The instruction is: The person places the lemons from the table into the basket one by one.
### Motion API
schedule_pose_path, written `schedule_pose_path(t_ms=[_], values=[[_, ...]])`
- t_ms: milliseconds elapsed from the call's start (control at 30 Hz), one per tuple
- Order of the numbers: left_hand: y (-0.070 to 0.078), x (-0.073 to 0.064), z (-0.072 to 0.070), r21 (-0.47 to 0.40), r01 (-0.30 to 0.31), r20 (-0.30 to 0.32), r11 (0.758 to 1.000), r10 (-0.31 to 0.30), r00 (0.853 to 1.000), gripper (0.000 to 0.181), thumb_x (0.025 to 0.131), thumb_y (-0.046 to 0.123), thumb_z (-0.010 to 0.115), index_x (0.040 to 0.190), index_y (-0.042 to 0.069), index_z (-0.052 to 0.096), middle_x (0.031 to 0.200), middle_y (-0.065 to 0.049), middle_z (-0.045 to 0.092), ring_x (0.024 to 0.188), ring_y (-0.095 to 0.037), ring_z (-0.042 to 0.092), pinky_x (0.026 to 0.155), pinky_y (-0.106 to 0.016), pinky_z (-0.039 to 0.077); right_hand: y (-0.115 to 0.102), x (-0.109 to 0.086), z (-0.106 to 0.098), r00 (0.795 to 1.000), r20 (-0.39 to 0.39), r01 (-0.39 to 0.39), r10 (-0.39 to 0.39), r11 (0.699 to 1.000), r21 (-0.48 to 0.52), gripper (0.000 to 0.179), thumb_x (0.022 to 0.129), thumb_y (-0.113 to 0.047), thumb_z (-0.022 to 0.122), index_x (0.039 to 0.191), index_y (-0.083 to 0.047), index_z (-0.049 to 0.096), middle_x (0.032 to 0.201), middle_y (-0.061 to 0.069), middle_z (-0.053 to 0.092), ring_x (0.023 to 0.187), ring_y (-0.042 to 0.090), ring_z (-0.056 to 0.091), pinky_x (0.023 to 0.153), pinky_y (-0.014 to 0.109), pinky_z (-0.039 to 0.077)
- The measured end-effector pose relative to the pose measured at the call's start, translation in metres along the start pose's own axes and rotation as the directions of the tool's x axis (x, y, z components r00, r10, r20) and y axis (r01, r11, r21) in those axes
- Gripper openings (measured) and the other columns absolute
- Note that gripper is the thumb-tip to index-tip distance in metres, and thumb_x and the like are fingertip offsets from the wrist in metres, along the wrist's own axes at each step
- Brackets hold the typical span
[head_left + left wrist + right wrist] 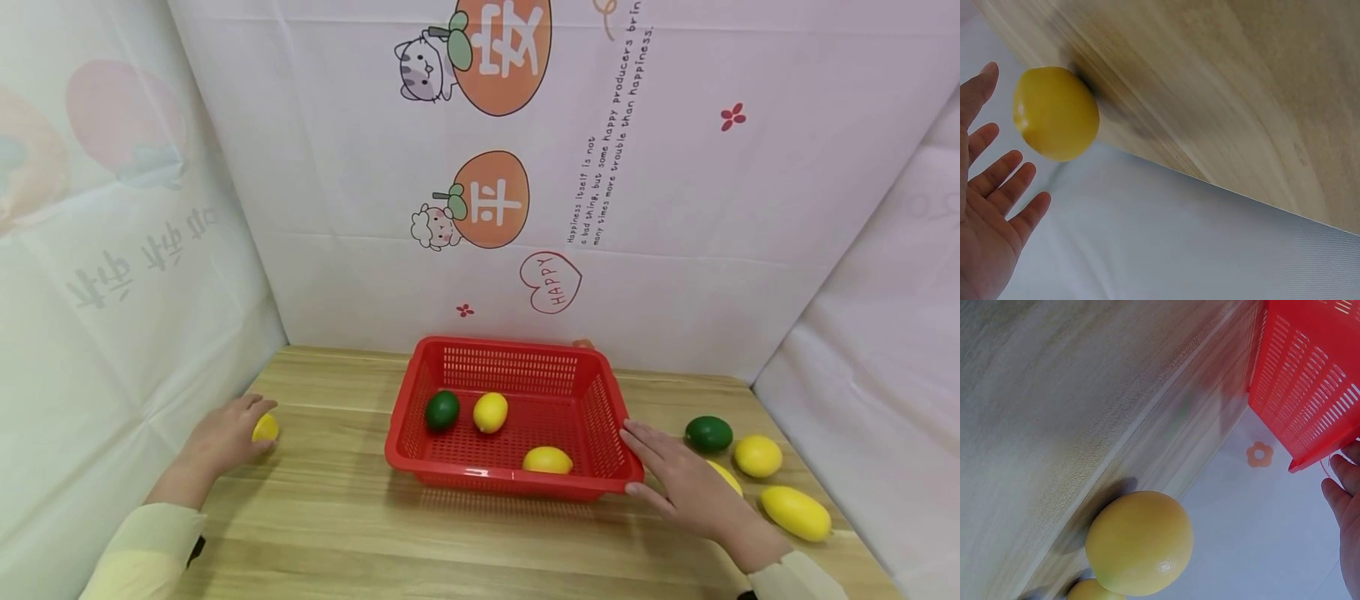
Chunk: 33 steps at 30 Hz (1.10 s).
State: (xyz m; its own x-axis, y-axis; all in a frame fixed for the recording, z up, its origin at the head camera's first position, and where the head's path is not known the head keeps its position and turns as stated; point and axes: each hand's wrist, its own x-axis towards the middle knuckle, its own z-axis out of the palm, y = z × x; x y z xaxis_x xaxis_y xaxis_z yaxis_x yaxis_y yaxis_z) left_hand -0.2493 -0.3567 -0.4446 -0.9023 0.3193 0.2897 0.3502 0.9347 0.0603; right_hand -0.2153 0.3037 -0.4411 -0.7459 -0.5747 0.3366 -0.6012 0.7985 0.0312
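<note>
At the table's left side, my left hand (227,435) reaches around a yellow lemon (266,428). In the left wrist view its fingers are spread and apart from that lemon (1056,114), which sits on the wood. My right hand (678,479) lies at the right rim of a red plastic basket (465,475), its fingers extended along the edge. Inside the basket are a dark green fruit (442,411), an upright lemon (491,413) and another lemon (547,460) by the front wall. The right wrist view shows the fingertips at the basket's rim (1322,450).
Right of the basket lie a dark green fruit (708,434), a round yellow fruit (758,456), a long yellow fruit (797,512) and a yellow one (726,477) partly hidden by my right hand. White printed cloth (360,208) encloses the wooden table (330,517) at back and sides.
</note>
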Motion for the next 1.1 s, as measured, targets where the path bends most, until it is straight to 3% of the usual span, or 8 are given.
schedule_pose_path(t_ms=[233, 533, 733, 1100], values=[[0.001, -0.002, 0.002, -0.028, 0.027, 0.035, 0.999, -0.026, 0.999, 0.057, 0.075, 0.021, 0.082, 0.119, -0.008, 0.059, 0.12, -0.035, 0.053, 0.107, -0.052, 0.053, 0.089, -0.061, 0.045, 0.0, 0.0, 0.0, 1.0, -0.002, 0.005, -0.005, 1.0, 0.002, 0.068, 0.091, -0.048, 0.063, 0.141, -0.004, 0.05, 0.146, 0.013, 0.045, 0.127, 0.034, 0.049, 0.093, 0.051, 0.049], [-0.005, 0.0, 0.01, -0.015, 0.011, 0.015, 1.0, -0.011, 1.0, 0.058, 0.073, 0.02, 0.082, 0.118, -0.008, 0.058, 0.118, -0.037, 0.052, 0.106, -0.054, 0.052, 0.088, -0.062, 0.044, 0.0, 0.0, 0.0, 1.0, 0.006, -0.004, 0.003, 1.0, 0.007, 0.068, 0.091, -0.049, 0.062, 0.141, -0.005, 0.05, 0.147, 0.012, 0.044, 0.128, 0.033, 0.048, 0.093, 0.051, 0.049], [-0.006, -0.002, 0.015, -0.03, 0.038, 0.058, 0.999, -0.036, 0.998, 0.057, 0.076, 0.018, 0.08, 0.122, -0.008, 0.056, 0.123, -0.038, 0.049, 0.111, -0.054, 0.049, 0.091, -0.063, 0.042, -0.001, 0.0, 0.0, 1.0, 0.017, -0.012, 0.012, 1.0, 0.01, 0.068, 0.091, -0.05, 0.061, 0.142, -0.005, 0.049, 0.147, 0.011, 0.044, 0.128, 0.033, 0.048, 0.093, 0.052, 0.049], [-0.003, 0.0, 0.016, -0.029, 0.059, 0.083, 0.998, -0.056, 0.995, 0.057, 0.078, 0.017, 0.079, 0.124, -0.007, 0.055, 0.126, -0.038, 0.046, 0.113, -0.053, 0.047, 0.086, -0.065, 0.044, -0.001, -0.001, -0.001, 1.0, 0.013, -0.016, 0.016, 1.0, 0.011, 0.068, 0.091, -0.05, 0.061, 0.142, -0.005, 0.049, 0.147, 0.011, 0.045, 0.128, 0.033, 0.049, 0.093, 0.051, 0.049]])
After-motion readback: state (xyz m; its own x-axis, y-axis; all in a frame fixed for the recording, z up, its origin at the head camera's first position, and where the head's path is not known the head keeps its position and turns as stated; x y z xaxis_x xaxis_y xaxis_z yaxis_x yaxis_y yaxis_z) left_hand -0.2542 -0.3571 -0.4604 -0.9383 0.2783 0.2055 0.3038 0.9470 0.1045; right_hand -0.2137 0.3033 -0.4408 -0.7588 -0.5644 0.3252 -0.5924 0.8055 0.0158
